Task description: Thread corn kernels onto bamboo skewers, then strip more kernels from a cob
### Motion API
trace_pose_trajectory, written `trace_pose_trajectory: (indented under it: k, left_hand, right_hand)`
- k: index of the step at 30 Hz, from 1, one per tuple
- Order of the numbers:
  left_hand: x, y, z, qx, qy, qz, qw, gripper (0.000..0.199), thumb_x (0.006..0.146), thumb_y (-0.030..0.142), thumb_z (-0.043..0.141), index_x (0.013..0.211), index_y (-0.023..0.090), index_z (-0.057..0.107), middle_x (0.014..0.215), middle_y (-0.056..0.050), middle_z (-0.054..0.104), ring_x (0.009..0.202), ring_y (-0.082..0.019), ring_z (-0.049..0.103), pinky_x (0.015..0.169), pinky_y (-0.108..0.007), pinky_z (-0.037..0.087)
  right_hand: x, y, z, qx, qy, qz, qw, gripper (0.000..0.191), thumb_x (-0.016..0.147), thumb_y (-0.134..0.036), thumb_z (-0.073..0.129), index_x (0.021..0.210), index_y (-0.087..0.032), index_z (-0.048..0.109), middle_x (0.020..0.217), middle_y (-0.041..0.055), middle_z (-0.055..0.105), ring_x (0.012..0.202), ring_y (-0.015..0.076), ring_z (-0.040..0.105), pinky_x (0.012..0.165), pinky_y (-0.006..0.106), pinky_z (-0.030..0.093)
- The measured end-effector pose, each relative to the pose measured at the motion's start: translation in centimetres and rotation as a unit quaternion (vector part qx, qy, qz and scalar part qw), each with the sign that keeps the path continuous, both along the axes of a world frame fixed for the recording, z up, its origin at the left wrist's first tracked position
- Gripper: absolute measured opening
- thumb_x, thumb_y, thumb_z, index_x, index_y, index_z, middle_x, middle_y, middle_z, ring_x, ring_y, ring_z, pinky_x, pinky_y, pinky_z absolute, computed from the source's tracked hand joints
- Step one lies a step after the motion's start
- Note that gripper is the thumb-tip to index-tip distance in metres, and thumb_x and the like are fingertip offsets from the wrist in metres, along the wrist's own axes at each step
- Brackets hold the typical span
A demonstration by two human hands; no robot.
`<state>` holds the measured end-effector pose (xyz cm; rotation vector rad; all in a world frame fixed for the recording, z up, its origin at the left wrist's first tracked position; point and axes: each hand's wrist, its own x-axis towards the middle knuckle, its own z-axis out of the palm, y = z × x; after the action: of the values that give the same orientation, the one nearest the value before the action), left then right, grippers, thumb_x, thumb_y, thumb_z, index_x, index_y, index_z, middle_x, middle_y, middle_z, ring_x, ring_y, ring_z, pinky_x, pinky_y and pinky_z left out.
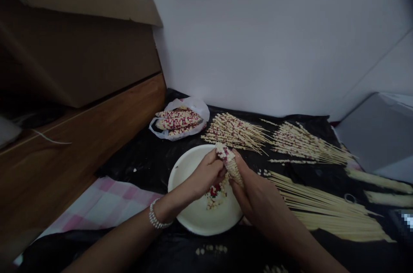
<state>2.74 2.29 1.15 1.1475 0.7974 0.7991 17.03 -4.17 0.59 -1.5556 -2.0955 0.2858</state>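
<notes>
Over a white bowl (183,174) my two hands meet at a corn cob (232,169) with pale and dark red kernels. My right hand (250,182) is wrapped round the cob from the right. Closed fingers of my left hand (208,176) press against the cob's left side; a beaded bracelet circles that wrist. Loose kernels (213,202) lie at the bottom of the bowl beneath the hands.
Speckled cobs (177,121) fill a plastic bag behind the bowl. Kernel-threaded sticks (235,131) lie in two piles, with bare sticks (329,208) and two stripped cobs (380,180) at right. A cardboard box (97,53) stands on wood at left; a white wall rises behind.
</notes>
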Motion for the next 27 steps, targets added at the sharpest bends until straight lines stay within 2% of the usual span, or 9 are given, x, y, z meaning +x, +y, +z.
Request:
trace_pose_trajectory:
  k: [3, 5, 6, 9, 12, 15, 18, 23, 27]
  left_hand:
    - [-0.7, 0.4, 0.4, -0.031, -0.043, -0.066, 0.996, 0.012, 0.063, 0.012, 0.045, 0.072, 0.019, 0.042, 0.055, 0.006, 0.04, 0.041, -0.005, 0.023, 0.04, -0.02, 0.013]
    - [-1.0, 0.7, 0.7, -0.054, -0.064, -0.101, 0.991, 0.004, 0.071, 0.021, 0.045, 0.074, 0.019, 0.043, 0.057, 0.005, 0.043, 0.04, -0.004, 0.022, 0.039, -0.021, 0.012]
    - [-1.1, 0.8, 0.7, -0.059, -0.065, -0.108, 0.99, 0.008, 0.076, 0.026, 0.043, 0.074, 0.019, 0.044, 0.056, 0.005, 0.043, 0.039, -0.004, 0.022, 0.039, -0.022, 0.011]
    - [-1.0, 0.8, 0.6, -0.049, -0.041, -0.097, 0.993, 0.018, 0.081, 0.032, 0.04, 0.069, 0.018, 0.043, 0.053, 0.005, 0.04, 0.039, -0.005, 0.022, 0.04, -0.022, 0.012]
    - [-0.7, 0.7, 0.0, -0.013, -0.008, -0.07, 0.997, 0.02, 0.08, 0.03, 0.041, 0.064, 0.018, 0.043, 0.052, 0.005, 0.038, 0.042, -0.006, 0.024, 0.041, -0.022, 0.013]
    - [-0.5, 0.5, -0.6, 0.009, 0.006, -0.043, 0.999, 0.018, 0.077, 0.024, 0.043, 0.06, 0.019, 0.039, 0.051, 0.005, 0.036, 0.044, -0.006, 0.026, 0.042, -0.023, 0.015]
    - [-0.3, 0.4, -0.8, 0.007, 0.0, -0.027, 1.0, 0.016, 0.069, 0.016, 0.043, 0.056, 0.019, 0.035, 0.05, 0.005, 0.033, 0.044, -0.006, 0.025, 0.042, -0.023, 0.015]
    - [-0.7, 0.5, 0.0, -0.034, -0.034, -0.061, 0.997, 0.014, 0.059, 0.009, 0.045, 0.067, 0.019, 0.041, 0.052, 0.007, 0.036, 0.041, -0.005, 0.021, 0.04, -0.021, 0.012]
    - [-1.0, 0.7, 0.4, -0.048, -0.045, -0.093, 0.993, 0.006, 0.074, 0.022, 0.048, 0.075, 0.02, 0.043, 0.054, 0.006, 0.039, 0.04, -0.005, 0.022, 0.039, -0.021, 0.01]
  right_hand:
    - [0.2, 0.1, -0.2, 0.008, 0.008, -0.006, 1.0, 0.059, 0.09, -0.025, 0.038, 0.146, -0.012, 0.022, 0.134, 0.0186, 0.051, 0.111, 0.0259, 0.059, 0.084, 0.04, 0.05]
    - [0.3, 0.2, -0.3, 0.017, 0.006, -0.01, 1.0, 0.059, 0.09, -0.026, 0.038, 0.145, -0.012, 0.023, 0.131, 0.0192, 0.054, 0.109, 0.0264, 0.059, 0.083, 0.041, 0.051]
    - [0.3, 0.2, -0.4, 0.018, 0.003, -0.013, 1.0, 0.059, 0.09, -0.026, 0.038, 0.145, -0.012, 0.023, 0.129, 0.019, 0.055, 0.107, 0.0263, 0.061, 0.082, 0.041, 0.051]
    - [0.2, 0.1, -0.6, 0.021, -0.017, -0.022, 0.999, 0.058, 0.091, -0.026, 0.038, 0.146, -0.013, 0.023, 0.122, 0.0185, 0.06, 0.101, 0.026, 0.064, 0.08, 0.04, 0.052]
    - [-0.1, 0.1, -0.7, 0.028, -0.034, -0.023, 0.999, 0.059, 0.091, -0.025, 0.037, 0.146, -0.013, 0.021, 0.126, 0.0201, 0.057, 0.1, 0.026, 0.064, 0.078, 0.039, 0.052]
    - [-0.4, 0.0, -0.8, 0.015, -0.036, -0.016, 0.999, 0.062, 0.09, -0.023, 0.037, 0.148, -0.014, 0.015, 0.134, 0.0198, 0.051, 0.098, 0.0261, 0.065, 0.076, 0.039, 0.053]
    - [-0.4, 0.0, -0.5, -0.008, -0.013, -0.006, 1.0, 0.066, 0.089, -0.022, 0.039, 0.149, -0.017, 0.011, 0.133, 0.0173, 0.053, 0.095, 0.0259, 0.066, 0.076, 0.039, 0.053]
    - [0.0, 0.1, -0.2, -0.011, 0.021, 0.001, 1.0, 0.061, 0.09, -0.021, 0.039, 0.147, -0.016, 0.018, 0.135, 0.017, 0.05, 0.111, 0.0252, 0.058, 0.087, 0.039, 0.048]
    - [0.3, 0.1, -0.4, 0.016, 0.029, 0.003, 0.999, 0.059, 0.091, -0.025, 0.038, 0.146, -0.014, 0.02, 0.136, 0.0172, 0.049, 0.116, 0.0241, 0.055, 0.09, 0.038, 0.047]
